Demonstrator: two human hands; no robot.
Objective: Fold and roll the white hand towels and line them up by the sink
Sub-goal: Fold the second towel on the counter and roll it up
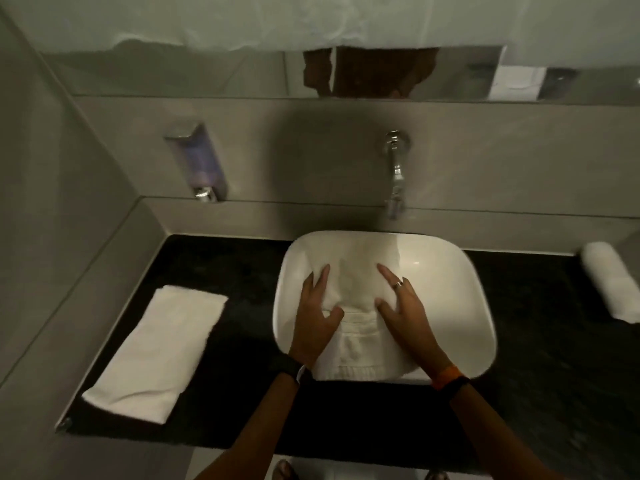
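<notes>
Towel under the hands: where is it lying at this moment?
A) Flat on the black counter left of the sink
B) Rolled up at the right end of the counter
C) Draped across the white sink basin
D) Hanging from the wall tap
C: the towel is spread over the white sink basin, with the left hand and the right hand pressed flat on it, fingers spread.
</notes>
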